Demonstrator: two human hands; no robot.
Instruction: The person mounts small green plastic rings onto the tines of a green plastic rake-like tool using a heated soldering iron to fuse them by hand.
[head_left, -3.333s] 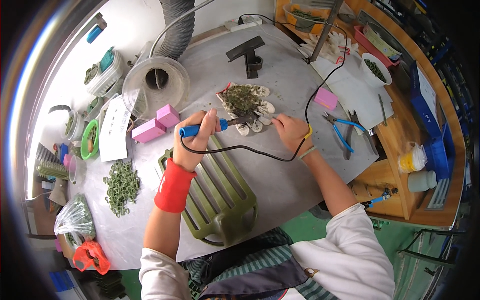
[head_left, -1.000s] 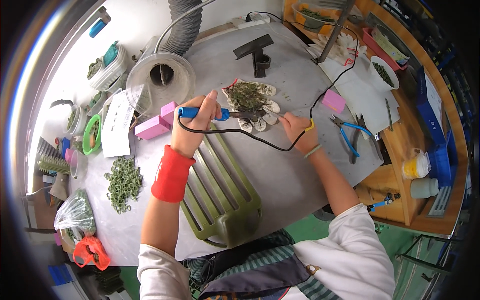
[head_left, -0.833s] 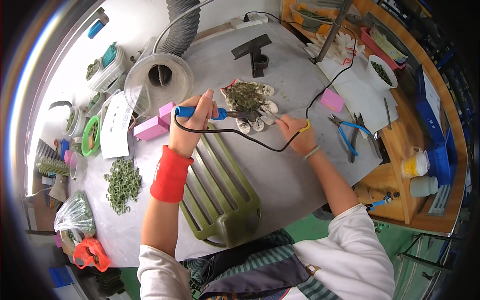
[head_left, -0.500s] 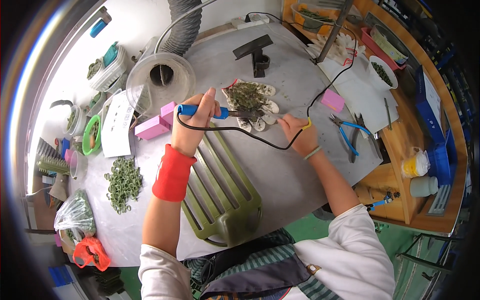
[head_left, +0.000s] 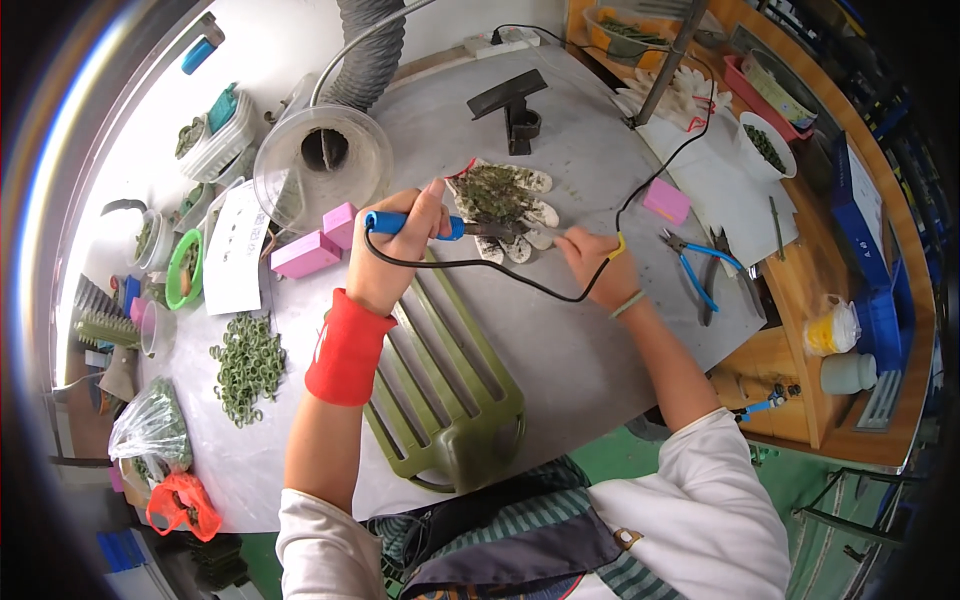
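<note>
My left hand (head_left: 405,235), with a red wristband at its wrist, is closed around the blue handle of a corded soldering iron (head_left: 447,228). The iron's dark shaft points right, over a soiled white work glove (head_left: 548,213) heaped with green-brown scraps. My right hand (head_left: 590,262) is closed on a slim tool (head_left: 545,231) with a pale, narrow front part; a yellow end shows behind the fingers. Both tool tips come close together at the glove's lower fingers; whether they touch is unclear. Below my hands lies a slatted olive-green plastic part (head_left: 450,385).
The black cord loops below my hands and rises on the right. A clear funnel-shaped hood (head_left: 268,170), pink blocks (head_left: 305,256) and small green rings (head_left: 246,370) are on the left. Beyond the glove stands a black stand (head_left: 518,115). Blue-handled pliers (head_left: 695,272) lie right.
My left hand and the soldering iron have shifted slightly right and down, with the handle tilted a little differently. My right hand stays almost in place.
</note>
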